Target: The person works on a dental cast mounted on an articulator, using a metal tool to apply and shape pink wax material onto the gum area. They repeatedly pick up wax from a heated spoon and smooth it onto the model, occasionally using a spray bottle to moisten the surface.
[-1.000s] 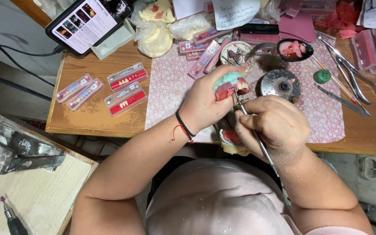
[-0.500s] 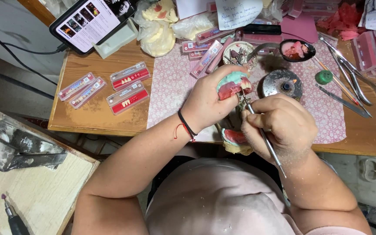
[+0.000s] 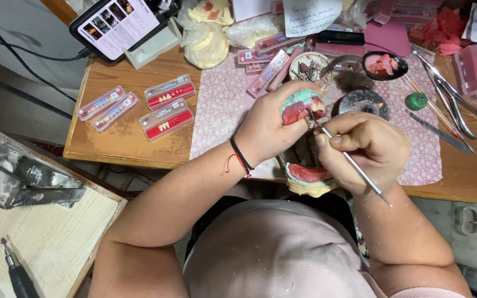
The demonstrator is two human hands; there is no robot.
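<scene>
wood grain shows on the brown counter (image 3: pixel 122 140), partly covered by a pink dotted cloth mat (image 3: pixel 222 110). a dark phone with a lit screen (image 3: pixel 122 22) leans at the back left, cable trailing off it. flat clear plastic cards of false teeth with red strips (image 3: pixel 168 105) lie on the bare wood, and long steel pliers and probes (image 3: pixel 448 105) lie to the right. a pale wooden side board (image 3: pixel 51 243) sits lower left with a grey metal tool on it.

compared with half a second ago, both hands sit almost where they were; the instrument tip stays at the model, and the view has shifted only slightly.

the left hand (image 3: pixel 266 129) is closed around a teal and pink wax denture model (image 3: pixel 300 105), raised above the mat. the right hand (image 3: pixel 368 146) pinches a thin, smooth metal carving instrument (image 3: pixel 351 163) like a pen, its tip touching the model. a second pink wax rim on a rough cream plaster cast (image 3: pixel 307 179) rests at the counter's near edge, below the hands.
</scene>
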